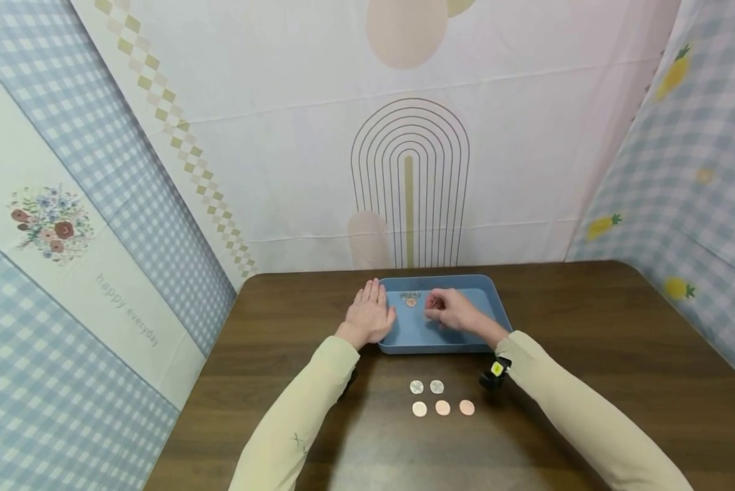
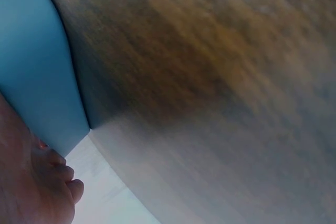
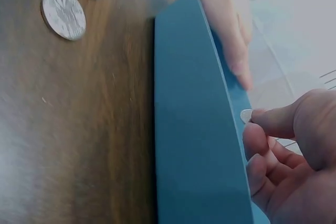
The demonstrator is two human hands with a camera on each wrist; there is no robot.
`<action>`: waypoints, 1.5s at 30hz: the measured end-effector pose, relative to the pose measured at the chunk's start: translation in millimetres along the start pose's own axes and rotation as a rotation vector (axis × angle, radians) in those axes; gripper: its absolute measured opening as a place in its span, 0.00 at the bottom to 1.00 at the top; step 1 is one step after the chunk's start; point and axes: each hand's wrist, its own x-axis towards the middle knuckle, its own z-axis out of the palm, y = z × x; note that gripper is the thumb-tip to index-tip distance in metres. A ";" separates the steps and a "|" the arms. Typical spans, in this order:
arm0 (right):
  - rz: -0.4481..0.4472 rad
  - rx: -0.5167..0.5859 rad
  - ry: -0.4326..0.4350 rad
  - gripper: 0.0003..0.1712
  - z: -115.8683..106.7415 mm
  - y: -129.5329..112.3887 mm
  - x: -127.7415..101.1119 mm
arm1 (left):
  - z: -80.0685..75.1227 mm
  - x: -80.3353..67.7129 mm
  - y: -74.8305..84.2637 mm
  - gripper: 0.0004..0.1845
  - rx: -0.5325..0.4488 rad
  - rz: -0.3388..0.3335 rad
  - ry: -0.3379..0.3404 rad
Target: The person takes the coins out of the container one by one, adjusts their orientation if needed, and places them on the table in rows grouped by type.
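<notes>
Beside right wrist, coin [image 3: 245, 115] pinched, unseen overhead

Brown table [image 1: 588, 354]: blue tray [image 1: 496, 300], five coins [image 1: 441, 398].

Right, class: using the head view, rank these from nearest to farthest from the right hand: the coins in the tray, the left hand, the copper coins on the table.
1. coins in the tray, just left of the right hand.
2. left hand, at the tray's left edge.
3. copper coins on the table, in front of the tray.
</notes>
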 end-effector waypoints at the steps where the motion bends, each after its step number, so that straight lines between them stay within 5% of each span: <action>1: -0.001 0.018 -0.004 0.04 0.1 -0.8 -2.5 | -0.1 -0.2 0.3 0.36 0.003 -0.001 0.000; 12: -0.046 0.120 -0.043 0.06 -3.7 -2.3 -28.6 | -2.4 -2.0 0.1 0.36 0.008 -0.005 -0.006; 30: -0.171 0.072 -0.158 0.06 -12.6 -9.0 -69.9 | -1.6 1.2 1.4 0.37 0.025 0.000 0.002; 45: -0.197 0.028 -0.261 0.07 -22.2 16.5 -75.4 | -5.2 16.2 5.4 0.36 -0.001 -0.044 0.000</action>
